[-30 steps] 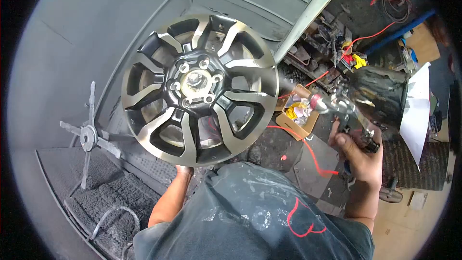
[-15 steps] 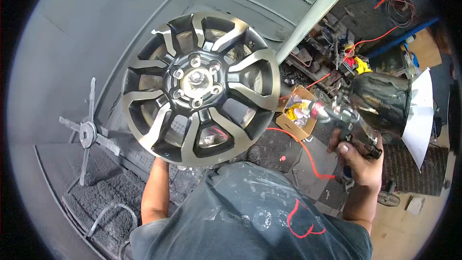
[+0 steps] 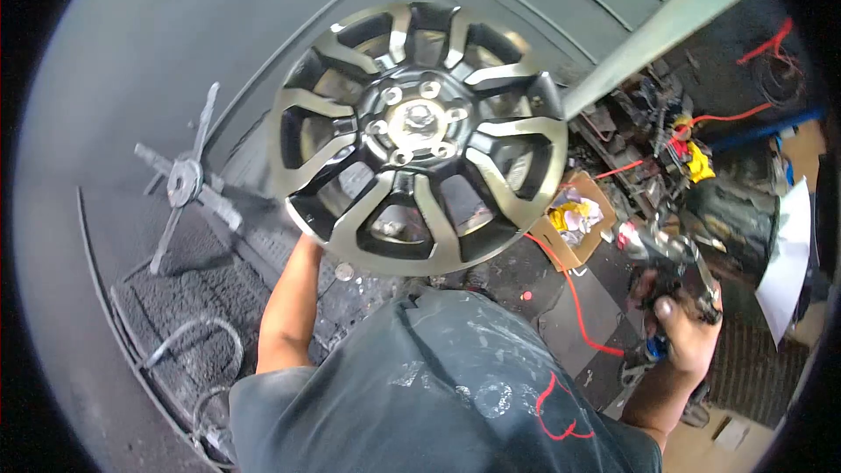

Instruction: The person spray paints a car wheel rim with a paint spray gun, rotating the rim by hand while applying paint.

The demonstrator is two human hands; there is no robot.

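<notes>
A black alloy wheel with bright machined spoke faces point(image 3: 416, 125) fills the upper middle of the head view, its front turned up toward me. My left forearm reaches up to its lower left edge. The left hand itself is hidden behind the wheel, so its grip does not show. On the right, my right hand point(image 3: 688, 333) is wrapped round a spray gun point(image 3: 673, 254), which is somewhat blurred. The gun's front points up and left, toward the wheel's side, with a gap between them.
A grey-coated metal stand with several arms point(image 3: 184, 182) is at the left. An open cardboard box point(image 3: 578, 250) holds crumpled material. A red hose point(image 3: 574, 307) crosses the floor. At the right are a dark cylindrical container point(image 3: 731, 215) and a white sheet point(image 3: 786, 267). A pale post point(image 3: 670, 26) slants behind.
My view has shifted, and the surroundings appear further right. The wheel sits higher and further right in view, with its spokes at a different angle. The spray gun stays in my right hand.
</notes>
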